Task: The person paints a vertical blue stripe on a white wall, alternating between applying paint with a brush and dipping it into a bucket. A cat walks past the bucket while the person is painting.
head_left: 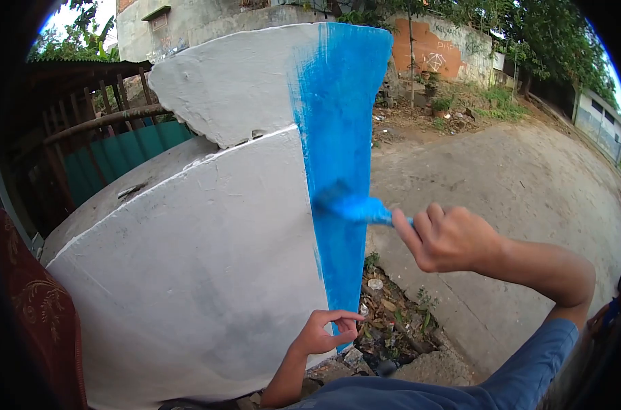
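My right hand [454, 236] is closed around the blue handle of a paintbrush [358, 207]. The dark, slightly blurred bristles press against the blue-painted strip [341, 123] of a wall [235, 253]. This strip runs down the wall's right end, with a streaky left edge on the upper part; the rest of the surface is whitish. Low down, my left hand [331, 331] hovers in front of the wall near the foot of the strip. Its fingers are bent but apart, and nothing shows in them.
Leaves and rubble [396, 314] lie at the wall's foot, beside a concrete path [501, 205] on the right. Dark red patterned cloth [40, 307] hangs at the left edge. Behind the wall stand a wooden fence and green sheeting [129, 152].
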`<state>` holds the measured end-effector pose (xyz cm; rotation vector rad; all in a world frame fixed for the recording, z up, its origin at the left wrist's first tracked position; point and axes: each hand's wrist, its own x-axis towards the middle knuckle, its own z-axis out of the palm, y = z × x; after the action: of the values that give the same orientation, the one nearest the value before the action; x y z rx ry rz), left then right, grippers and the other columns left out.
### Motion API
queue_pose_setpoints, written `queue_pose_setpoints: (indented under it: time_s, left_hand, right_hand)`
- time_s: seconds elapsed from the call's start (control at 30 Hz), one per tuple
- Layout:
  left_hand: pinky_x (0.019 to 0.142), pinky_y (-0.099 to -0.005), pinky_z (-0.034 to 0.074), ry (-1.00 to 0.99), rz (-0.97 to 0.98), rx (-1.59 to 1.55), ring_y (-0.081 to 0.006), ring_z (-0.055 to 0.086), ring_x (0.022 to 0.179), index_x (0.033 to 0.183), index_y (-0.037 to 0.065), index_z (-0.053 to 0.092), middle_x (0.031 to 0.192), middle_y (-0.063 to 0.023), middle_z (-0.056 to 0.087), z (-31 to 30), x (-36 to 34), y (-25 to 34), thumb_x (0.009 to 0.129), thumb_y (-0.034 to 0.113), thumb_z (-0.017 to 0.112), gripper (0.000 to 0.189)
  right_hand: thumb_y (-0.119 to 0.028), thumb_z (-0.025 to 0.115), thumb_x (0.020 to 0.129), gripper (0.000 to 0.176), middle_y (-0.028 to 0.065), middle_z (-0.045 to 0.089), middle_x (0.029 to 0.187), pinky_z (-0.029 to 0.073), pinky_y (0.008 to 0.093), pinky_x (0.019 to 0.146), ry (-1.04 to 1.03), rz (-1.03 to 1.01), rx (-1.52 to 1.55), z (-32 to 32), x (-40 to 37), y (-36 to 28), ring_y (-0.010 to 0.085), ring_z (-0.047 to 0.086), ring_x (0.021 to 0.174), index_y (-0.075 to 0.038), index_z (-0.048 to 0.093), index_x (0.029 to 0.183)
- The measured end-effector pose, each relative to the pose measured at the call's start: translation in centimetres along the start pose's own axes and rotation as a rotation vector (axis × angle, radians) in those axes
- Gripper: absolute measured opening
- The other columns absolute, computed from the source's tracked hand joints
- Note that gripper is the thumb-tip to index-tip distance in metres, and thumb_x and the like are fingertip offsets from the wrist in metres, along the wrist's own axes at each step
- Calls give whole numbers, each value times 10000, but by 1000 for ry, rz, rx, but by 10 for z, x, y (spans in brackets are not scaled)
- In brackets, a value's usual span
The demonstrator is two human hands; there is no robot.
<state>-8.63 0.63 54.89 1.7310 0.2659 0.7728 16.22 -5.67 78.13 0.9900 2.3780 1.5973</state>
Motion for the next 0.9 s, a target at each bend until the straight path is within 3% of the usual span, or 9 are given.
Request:
queue_pose_setpoints:
  time_s: [0.07,0.17,0.23,0.5,0.57,0.7,0.8,0.83,0.9]
  left_hand:
    - [711,-272,494,14,-1,2,-127,646,752,1091,26,694,815,-60,702,1,1,-1,790,131,748,324]
    - [710,-271,493,19,11,4,-127,646,751,1086,24,695,809,-60,701,4,4,-1,792,128,744,315]
    - [710,-270,492,16,36,-8,-126,646,754,1083,24,695,813,-60,701,6,7,0,796,116,734,305]
    - [711,-260,501,33,32,42,-110,640,755,1110,28,682,832,-52,703,4,4,-3,816,117,731,311]
    - [700,-256,507,20,45,56,-99,638,749,1132,31,674,837,-44,706,6,4,-5,838,148,741,324]
    - [709,-253,507,-9,31,60,-100,639,756,1144,36,669,842,-44,707,11,6,-5,838,161,744,339]
    - [714,-251,506,-17,23,63,-100,639,759,1151,41,667,846,-42,709,14,5,-7,840,167,743,344]
    - [715,-251,505,-20,20,66,-100,639,759,1154,43,666,848,-41,709,15,5,-7,841,170,742,346]
    - [710,-258,506,-5,1,55,-107,636,756,1130,39,678,843,-46,704,16,3,-5,821,137,743,330]
  right_hand:
    - [-88,585,742,319,33,494,534,368,282,344,-1,-63,141,-1,-3,2,141,505,459,113,629,986]
    - [-97,590,760,324,-10,463,570,331,282,346,-26,-84,154,4,6,25,117,480,491,54,627,1045]
    - [-92,571,845,120,26,491,513,394,301,342,106,-26,32,-2,22,53,136,527,439,-6,562,763]
    - [-131,571,915,134,9,478,518,385,285,346,198,130,-166,-24,48,147,90,483,408,-25,623,852]
    - [-128,603,916,87,-1,480,544,368,255,336,408,16,-340,-26,46,164,82,466,437,-47,634,926]
    - [-132,633,896,140,35,536,536,437,278,297,293,212,-308,-73,45,143,123,530,421,7,643,893]
    - [-102,613,904,126,13,502,558,375,249,336,504,115,-373,-38,45,149,93,483,450,-23,642,998]
    - [-123,554,928,137,14,478,523,380,263,348,434,178,-445,-24,47,145,79,475,405,-15,633,900]
    - [-70,586,870,114,21,476,525,382,245,354,400,204,-402,-13,47,122,87,499,423,28,613,921]
